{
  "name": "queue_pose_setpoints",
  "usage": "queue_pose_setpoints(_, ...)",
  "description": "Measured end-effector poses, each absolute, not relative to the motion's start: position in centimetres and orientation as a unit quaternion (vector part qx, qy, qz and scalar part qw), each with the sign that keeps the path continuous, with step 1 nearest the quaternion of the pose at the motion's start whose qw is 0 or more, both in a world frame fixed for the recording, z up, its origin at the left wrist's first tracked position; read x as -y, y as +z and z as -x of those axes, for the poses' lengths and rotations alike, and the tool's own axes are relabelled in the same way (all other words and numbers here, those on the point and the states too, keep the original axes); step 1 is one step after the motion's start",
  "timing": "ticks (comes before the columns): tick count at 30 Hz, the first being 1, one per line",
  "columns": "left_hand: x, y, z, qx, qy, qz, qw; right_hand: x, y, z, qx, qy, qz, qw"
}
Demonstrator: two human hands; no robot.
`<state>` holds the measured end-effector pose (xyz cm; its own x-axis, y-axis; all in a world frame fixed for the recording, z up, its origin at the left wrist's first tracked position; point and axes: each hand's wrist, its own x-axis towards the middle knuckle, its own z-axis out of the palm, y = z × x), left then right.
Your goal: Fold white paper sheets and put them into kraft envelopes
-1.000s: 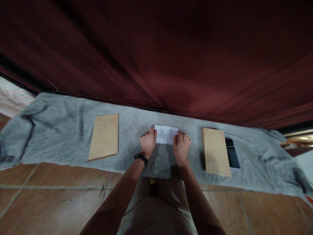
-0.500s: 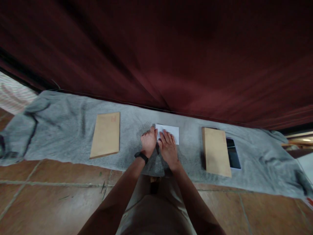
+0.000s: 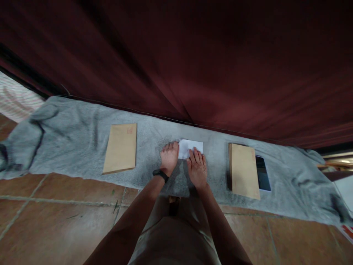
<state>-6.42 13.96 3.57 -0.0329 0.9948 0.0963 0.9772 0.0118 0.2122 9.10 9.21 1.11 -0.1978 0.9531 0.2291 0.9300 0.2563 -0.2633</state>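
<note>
A folded white paper [image 3: 191, 147] lies on a grey cloth [image 3: 71, 147] in front of me. My left hand [image 3: 168, 157], with a black band on its wrist, rests flat at the paper's left edge, fingers stretched out. My right hand [image 3: 197, 167] lies flat on the paper's near right part, fingers spread and pressing down. Neither hand grips anything. A brown envelope [image 3: 121, 148] lies to the left. A stack of brown envelopes [image 3: 243, 170] lies to the right.
A dark phone or tablet [image 3: 261, 173] lies beside the right stack. A dark red curtain [image 3: 193, 66] hangs behind the cloth. Brown floor tiles [image 3: 55, 217] run along the near side. My knees are below the hands.
My right hand slid from the paper's right edge to its left, then back toward its right part. The left hand stayed at the left edge. The paper looks narrower.
</note>
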Motion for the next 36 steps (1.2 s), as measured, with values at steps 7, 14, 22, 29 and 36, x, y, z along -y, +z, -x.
queue_pose_setpoints(7, -13.0, 3.8, 6.7, -0.646, 0.108, -0.755, -0.012, -9.2, 1.3, -9.1, 0.772, 0.039, 0.607, 0.183)
queue_pose_setpoints(14, -12.1, 3.5, 6.7, -0.603, 0.12, -0.788, -0.016, -9.1, 1.2, -9.0, 0.769, 0.037, 0.608, 0.193)
queue_pose_setpoints(22, -11.1, 3.7, 6.5, -0.554, 0.154, -0.818, -0.022, -9.8, 1.4, -8.6, 0.749, 0.044, 0.627, 0.212)
queue_pose_setpoints(29, -11.1, 3.5, 6.5, -0.546, 0.138, -0.826, -0.004, -11.0, 1.3, -6.9, 0.746, 0.059, 0.622, 0.229)
queue_pose_setpoints(36, -11.4, 3.1, 6.4, -0.555, 0.159, -0.816, -0.005, -11.5, 1.0, -5.8, 0.731, 0.045, 0.649, 0.207)
